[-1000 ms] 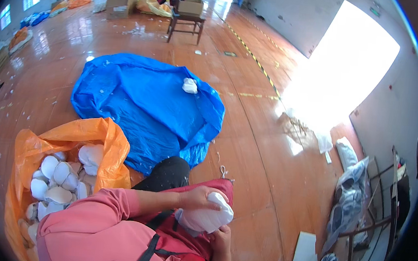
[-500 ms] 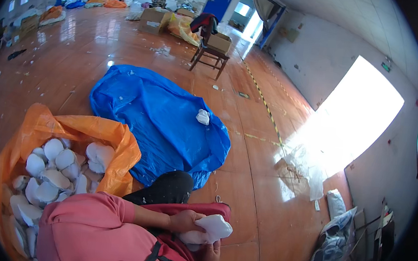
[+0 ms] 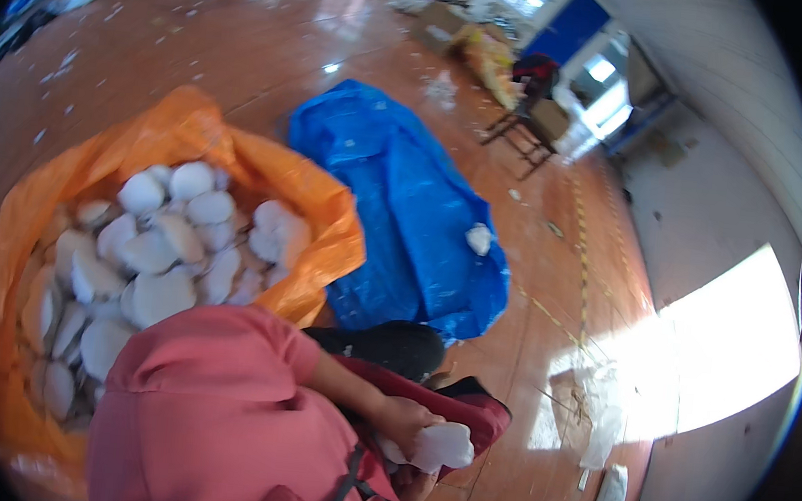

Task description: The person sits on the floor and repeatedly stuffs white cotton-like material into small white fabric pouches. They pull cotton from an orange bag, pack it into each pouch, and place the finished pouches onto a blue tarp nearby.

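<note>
The pad (image 3: 441, 445) in the hands is plain white. The sleeve (image 3: 206, 405) is salmon pink, and the apron (image 3: 463, 409) below it dark red with a black strap (image 3: 348, 480). The trousers (image 3: 393, 345) are black. The bag (image 3: 182, 136) is bright orange, filled with white and off-white pads (image 3: 154, 238). The tarp (image 3: 406, 194) is vivid blue with a few white flecks, and one white pad (image 3: 478, 238) lies on it. The floor (image 3: 276, 49) is glossy reddish brown, crossed by a yellow-and-black striped line (image 3: 583, 238) and washed white where sunlight falls. A far door (image 3: 574, 22) is blue.
</note>
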`<state>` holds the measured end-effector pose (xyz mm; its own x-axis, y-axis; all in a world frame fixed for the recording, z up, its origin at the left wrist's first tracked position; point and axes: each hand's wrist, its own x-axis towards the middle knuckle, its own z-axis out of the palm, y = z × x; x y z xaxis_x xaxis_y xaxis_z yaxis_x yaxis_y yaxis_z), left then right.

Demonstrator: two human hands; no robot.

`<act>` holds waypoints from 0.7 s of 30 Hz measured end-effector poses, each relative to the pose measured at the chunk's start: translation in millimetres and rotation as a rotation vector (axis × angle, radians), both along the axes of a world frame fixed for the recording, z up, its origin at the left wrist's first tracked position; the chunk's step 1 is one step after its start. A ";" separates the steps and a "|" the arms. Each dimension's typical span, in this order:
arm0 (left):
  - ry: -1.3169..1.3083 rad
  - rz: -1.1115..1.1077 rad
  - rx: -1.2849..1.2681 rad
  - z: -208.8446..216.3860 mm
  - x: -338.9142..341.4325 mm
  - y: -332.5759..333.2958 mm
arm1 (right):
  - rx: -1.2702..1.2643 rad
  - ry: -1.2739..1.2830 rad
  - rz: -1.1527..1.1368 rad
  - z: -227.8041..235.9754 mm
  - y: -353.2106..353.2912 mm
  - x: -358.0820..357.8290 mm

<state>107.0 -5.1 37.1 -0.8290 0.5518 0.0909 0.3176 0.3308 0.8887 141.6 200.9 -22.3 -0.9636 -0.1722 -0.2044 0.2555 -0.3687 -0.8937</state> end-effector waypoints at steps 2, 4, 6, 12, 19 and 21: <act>-0.032 -0.091 0.061 -3.3 2.8 1.2 | 0.027 -0.008 0.000 1.2 -1.9 0.8; -0.074 -0.209 0.189 -14.9 5.6 7.3 | 0.044 -0.020 0.010 2.9 -2.8 1.6; -0.087 -0.269 0.318 -36.8 6.6 15.6 | 0.049 -0.022 0.031 4.1 -8.2 -1.2; -0.268 -0.318 0.405 -38.1 7.0 10.8 | 0.016 -0.050 0.061 3.7 -12.3 -8.0; -0.254 -0.356 0.304 -15.9 8.7 8.8 | -0.065 -0.075 0.030 1.8 -0.9 -1.8; -0.145 -0.270 0.187 -3.6 7.8 7.7 | -0.092 -0.081 0.006 1.2 4.8 2.5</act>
